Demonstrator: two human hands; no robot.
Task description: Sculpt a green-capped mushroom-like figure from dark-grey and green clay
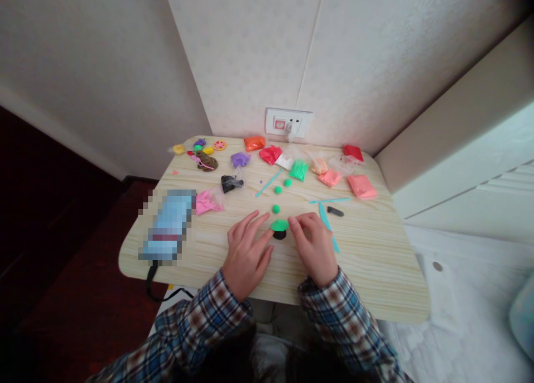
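A flattened green clay piece [279, 225] lies over a small black clay piece [279, 234] near the table's front, between my two hands. My left hand [247, 255] is open with its fingers spread, and its index fingertip touches the green clay's left edge. At the right edge, my right hand [315, 244] has thumb and forefinger brought together, pinching the rim of the green clay. Just beyond sit small green clay balls [276, 209]. Light-blue modelling tools lie around, one [329, 227] partly behind my right hand. A dark grey clay strip [335, 211] lies beside it.
Bags of coloured clay, such as a green one [299, 170] and a black one [232, 183], line the table's [375, 266] back. Small finished-looking clay shapes [207, 160] gather at the back left. A blurred-out phone-like device [170, 225] with a black cable lies left. A wall socket [287, 122] is behind.
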